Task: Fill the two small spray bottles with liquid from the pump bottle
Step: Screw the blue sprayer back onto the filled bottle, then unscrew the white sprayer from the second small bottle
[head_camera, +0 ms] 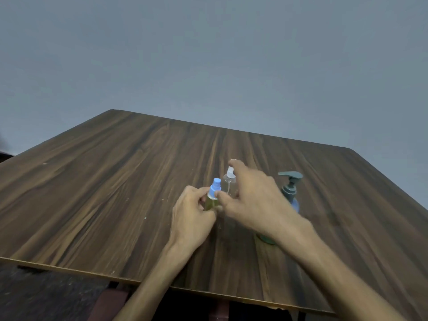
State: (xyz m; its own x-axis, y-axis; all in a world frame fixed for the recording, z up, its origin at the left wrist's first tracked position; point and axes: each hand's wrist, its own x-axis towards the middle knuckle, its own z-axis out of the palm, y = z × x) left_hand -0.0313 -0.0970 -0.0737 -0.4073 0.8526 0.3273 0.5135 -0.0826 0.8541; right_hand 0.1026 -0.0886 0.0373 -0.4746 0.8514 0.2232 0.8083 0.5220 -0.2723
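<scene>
A small spray bottle with a blue top (215, 189) holds yellowish liquid and stands near the table's middle. My left hand (193, 213) grips its body. My right hand (249, 200) pinches the blue top's collar with thumb and a finger, the forefinger raised. Just behind stands a clear spray bottle with a white top (229, 179), looking empty, partly hidden by my right hand. The pump bottle (290, 188) with a grey-green pump head stands to the right, its lower body covered by my right wrist.
The dark wood-grain table (115, 193) fills the view, with its near edge close to me and a plain grey wall behind. Small pale specks dot the surface left of the bottles. Below the near edge a dark floor and a reddish object show.
</scene>
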